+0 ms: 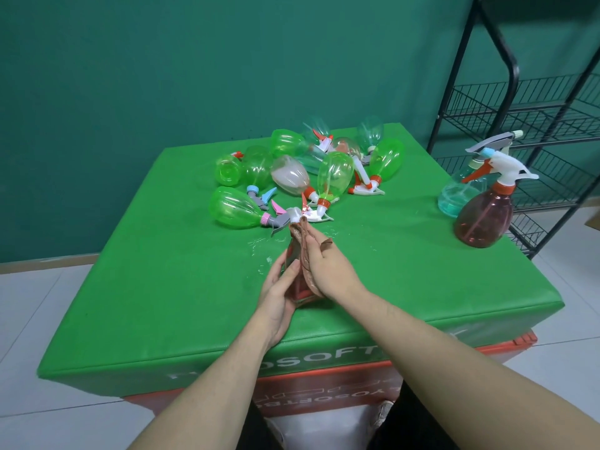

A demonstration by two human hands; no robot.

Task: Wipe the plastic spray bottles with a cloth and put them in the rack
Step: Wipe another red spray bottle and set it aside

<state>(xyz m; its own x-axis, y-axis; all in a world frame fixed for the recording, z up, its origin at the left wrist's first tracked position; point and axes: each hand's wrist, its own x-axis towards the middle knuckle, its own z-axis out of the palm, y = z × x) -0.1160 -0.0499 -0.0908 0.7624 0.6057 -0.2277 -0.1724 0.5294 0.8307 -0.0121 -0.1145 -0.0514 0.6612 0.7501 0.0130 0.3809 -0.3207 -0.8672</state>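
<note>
Both hands enclose one reddish transparent spray bottle (297, 284) above the green mat (162, 271), near centre. Left hand (276, 287) cups the bottle base and side, fingers curled round it. Right hand (328, 271) presses a brown cloth (305, 251) flat against the bottle's opposite side, fingers extended along the cloth; the white sprayer head (295, 216) pokes out at 12 o'clock of the hands. Pile of lying spray bottles (305, 170), mostly green, some clear, at 12 o'clock on the mat. Two bottles upright at 2 o'clock: a pink bottle (483, 216) touching or just in front of a pale blue bottle (454, 196). Black wire rack (532, 108) stands beyond them, at 2 o'clock.
</note>
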